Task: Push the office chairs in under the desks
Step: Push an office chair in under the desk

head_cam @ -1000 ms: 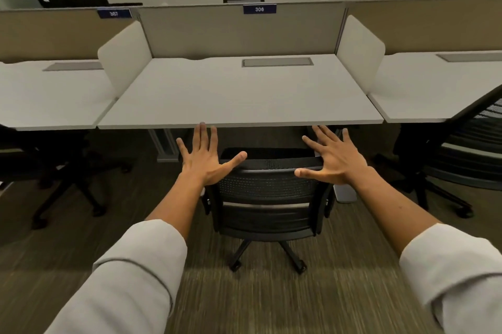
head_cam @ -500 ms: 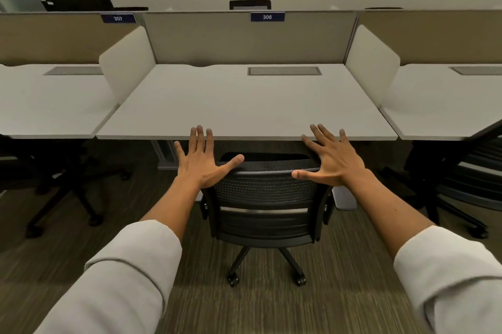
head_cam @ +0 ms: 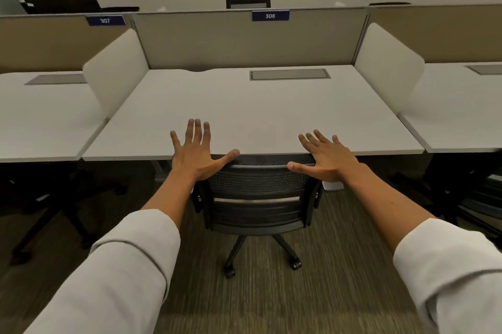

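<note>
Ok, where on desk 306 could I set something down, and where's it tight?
Bare: desk 306 top between the side dividers, ahead of the cable hatch. Tight: the front edge, where left hand, right hand and chair backrest meet.
</note>
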